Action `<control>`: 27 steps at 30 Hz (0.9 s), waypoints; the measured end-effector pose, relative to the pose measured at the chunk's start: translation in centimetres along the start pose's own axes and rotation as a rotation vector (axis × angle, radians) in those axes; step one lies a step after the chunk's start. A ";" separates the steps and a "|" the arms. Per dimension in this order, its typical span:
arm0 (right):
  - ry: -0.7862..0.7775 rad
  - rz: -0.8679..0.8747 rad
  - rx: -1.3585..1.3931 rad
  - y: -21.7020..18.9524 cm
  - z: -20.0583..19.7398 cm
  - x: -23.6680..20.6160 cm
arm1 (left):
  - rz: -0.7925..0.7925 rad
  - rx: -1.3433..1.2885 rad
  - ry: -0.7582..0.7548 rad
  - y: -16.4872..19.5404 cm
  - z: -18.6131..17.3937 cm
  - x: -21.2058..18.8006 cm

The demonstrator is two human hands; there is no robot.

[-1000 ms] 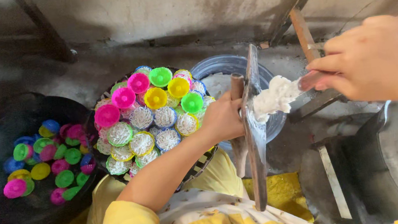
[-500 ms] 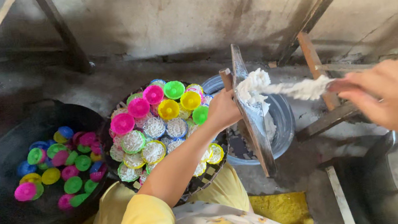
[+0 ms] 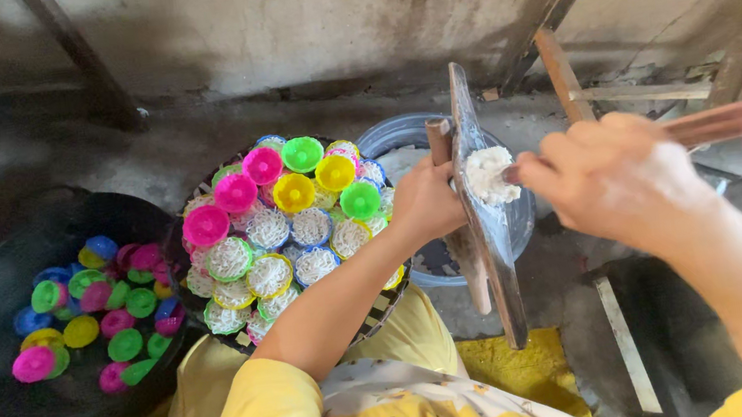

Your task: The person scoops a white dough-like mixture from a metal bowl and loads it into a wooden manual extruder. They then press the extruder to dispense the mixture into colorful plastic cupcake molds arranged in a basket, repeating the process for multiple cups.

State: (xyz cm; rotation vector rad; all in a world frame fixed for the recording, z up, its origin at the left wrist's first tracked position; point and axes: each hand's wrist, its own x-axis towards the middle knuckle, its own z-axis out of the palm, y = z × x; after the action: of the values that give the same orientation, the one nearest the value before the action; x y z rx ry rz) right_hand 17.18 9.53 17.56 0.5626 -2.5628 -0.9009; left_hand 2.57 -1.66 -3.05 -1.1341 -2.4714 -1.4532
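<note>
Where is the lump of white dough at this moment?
In the head view, the white dough sits right of centre, pressed against the upright wooden board, between the left hand gripping the board and the right hand, above the grey basin.

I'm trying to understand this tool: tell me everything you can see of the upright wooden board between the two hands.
The wooden board is a thin, dark, worn plank seen nearly edge-on, standing roughly upright and leaning slightly, in front of a grey basin. The left hand grips it together with a round wooden post beside it. A lump of white dough sticks to its right face, where the right hand presses. White smears streak that face. Its foot is not clearly visible.
</note>
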 end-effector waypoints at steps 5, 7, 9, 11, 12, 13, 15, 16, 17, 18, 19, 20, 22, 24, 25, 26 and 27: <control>0.061 0.038 0.068 1.2 1.8 -2.4 | -0.144 0.030 -0.087 -2.5 -0.2 1.3; 0.120 0.175 0.111 4.0 2.4 -5.0 | -0.241 0.042 -0.085 -3.9 -0.4 2.2; 0.152 0.310 0.214 6.2 3.3 -6.8 | -0.213 -0.072 -0.022 -4.8 -0.4 2.6; 0.150 0.378 0.310 6.9 4.3 -7.8 | -0.195 -0.109 -0.005 -5.1 -0.1 2.8; 0.116 0.390 0.318 6.8 4.4 -7.9 | -0.193 -0.091 -0.014 -5.0 0.2 2.7; 0.082 0.401 0.325 6.5 4.6 -7.7 | -0.190 -0.075 -0.020 -4.8 0.4 2.7; -0.050 0.396 0.268 6.0 4.0 -6.8 | -0.218 -0.016 -0.042 -4.1 0.9 2.4; -0.130 0.387 0.242 5.7 3.5 -6.1 | -0.237 0.017 -0.057 -3.7 1.1 2.1; -0.241 0.374 0.221 5.7 3.1 -5.1 | -0.175 0.002 -0.015 -3.2 1.2 1.8; -0.352 0.362 0.199 5.5 2.8 -4.0 | -0.112 -0.012 0.025 -2.7 1.4 1.4; -0.439 0.356 0.197 5.3 2.7 -2.7 | -0.049 -0.030 0.064 -2.2 1.5 1.1; -0.526 0.351 0.194 5.0 2.8 -1.4 | -0.060 -0.026 0.059 -1.7 1.5 0.8; -0.618 0.324 0.205 4.4 3.1 0.3 | -0.081 -0.018 0.049 -0.9 1.6 0.5; -0.622 0.275 0.231 3.7 3.5 1.3 | -0.092 -0.022 0.052 -0.6 1.6 0.6; -0.551 0.238 0.200 3.0 3.6 1.5 | -0.102 -0.025 0.054 -0.6 1.6 0.8; -0.478 0.201 0.165 2.2 3.9 1.6 | -0.125 -0.012 0.033 -0.8 1.6 1.0; -0.402 0.165 0.129 1.5 3.9 1.6 | -0.146 0.001 0.015 -1.0 1.6 1.2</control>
State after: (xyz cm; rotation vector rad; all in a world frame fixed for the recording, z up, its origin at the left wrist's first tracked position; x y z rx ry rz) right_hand 13.61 11.83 16.02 0.2114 -2.9903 -0.8676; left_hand 1.52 -0.04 -4.18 -0.9558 -2.5932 -1.4895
